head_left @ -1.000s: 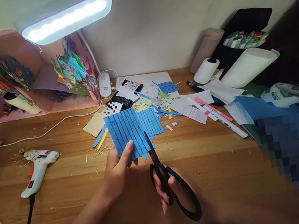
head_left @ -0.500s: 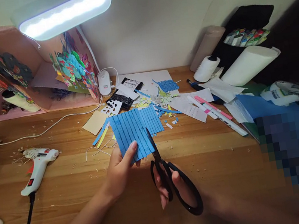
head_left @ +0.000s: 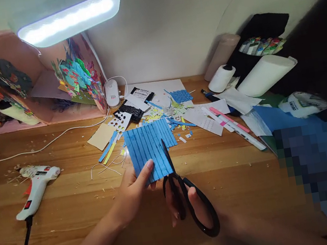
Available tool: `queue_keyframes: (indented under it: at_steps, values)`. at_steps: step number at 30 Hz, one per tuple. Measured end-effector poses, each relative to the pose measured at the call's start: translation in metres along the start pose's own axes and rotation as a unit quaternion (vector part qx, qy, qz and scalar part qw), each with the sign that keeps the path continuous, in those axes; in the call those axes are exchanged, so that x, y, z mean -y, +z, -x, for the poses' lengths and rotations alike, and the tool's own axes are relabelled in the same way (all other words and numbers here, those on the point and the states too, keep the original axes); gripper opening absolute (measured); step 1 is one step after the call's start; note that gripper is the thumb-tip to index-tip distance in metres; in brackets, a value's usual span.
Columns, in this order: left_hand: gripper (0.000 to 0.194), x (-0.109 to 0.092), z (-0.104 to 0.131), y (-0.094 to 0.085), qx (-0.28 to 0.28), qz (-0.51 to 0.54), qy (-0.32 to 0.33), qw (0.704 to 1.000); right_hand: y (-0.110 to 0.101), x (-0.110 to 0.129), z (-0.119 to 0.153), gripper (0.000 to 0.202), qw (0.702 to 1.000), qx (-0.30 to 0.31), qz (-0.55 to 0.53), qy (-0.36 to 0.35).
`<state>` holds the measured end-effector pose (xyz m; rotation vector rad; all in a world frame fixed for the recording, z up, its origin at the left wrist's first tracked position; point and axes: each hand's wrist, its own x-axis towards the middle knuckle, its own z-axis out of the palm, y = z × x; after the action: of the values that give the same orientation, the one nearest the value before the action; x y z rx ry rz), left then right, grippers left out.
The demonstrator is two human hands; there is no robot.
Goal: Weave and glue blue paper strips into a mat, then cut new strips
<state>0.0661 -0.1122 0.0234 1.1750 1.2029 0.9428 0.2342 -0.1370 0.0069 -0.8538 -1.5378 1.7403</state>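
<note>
A blue sheet with dark parallel lines (head_left: 146,150) is pinched at its lower edge in my left hand (head_left: 135,187), thumb on top. Black scissors (head_left: 207,215) are in my right hand (head_left: 192,205), with the thumb through one handle loop and fingers through the other. Their blades point up and away, along the right edge of the sheet. Another blue lined piece (head_left: 166,132) shows just behind the sheet, over the wooden table. My left fingers under the sheet are mostly hidden.
A white glue gun (head_left: 38,183) lies at the left. Paper scraps (head_left: 177,112), a black packet (head_left: 132,111) and markers (head_left: 239,131) lie behind the hands. White rolls (head_left: 267,75) stand at the back right. A lit lamp (head_left: 72,19) hangs above a pink box (head_left: 36,43).
The view has shifted slightly. The blue sheet has tilted a little and sits slightly lower beside the scissors. Both hands keep their holds.
</note>
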Motion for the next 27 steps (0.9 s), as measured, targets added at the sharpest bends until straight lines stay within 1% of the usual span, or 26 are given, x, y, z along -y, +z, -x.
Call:
queue_keyframes:
  at_steps: [2,5,9,15,20,23,25,27]
  values:
    - [0.036,0.001,0.001,0.000,0.014,-0.011,0.003,1.000,-0.001,0.001,0.001,0.065,1.000,-0.007,0.001,-0.003]
    - [0.037,0.002,0.001,0.000,0.016,-0.014,0.001,1.000,-0.001,-0.002,0.004,0.061,1.000,-0.012,-0.005,0.012]
    - [0.038,0.003,0.002,0.001,0.018,0.003,-0.020,1.000,0.000,-0.003,0.005,0.059,0.999,-0.027,0.029,0.025]
    - [0.036,0.002,0.003,0.001,0.019,0.014,-0.030,0.999,-0.003,0.008,0.000,0.063,0.998,-0.019,0.052,-0.007]
    - [0.038,-0.001,0.006,0.001,0.049,-0.017,-0.022,0.998,-0.005,0.015,0.000,0.065,0.997,-0.026,0.072,-0.028]
    - [0.039,-0.001,0.006,0.001,0.052,-0.013,-0.019,0.998,-0.004,0.018,0.003,0.061,0.996,-0.044,0.078,-0.003]
    - [0.038,0.000,0.005,0.001,0.050,-0.005,-0.025,0.998,-0.003,0.018,0.004,0.059,0.998,-0.037,0.055,0.023]
    - [0.037,0.002,0.005,0.001,0.040,0.005,-0.033,0.999,-0.003,0.016,0.003,0.060,0.999,-0.024,0.033,0.029]
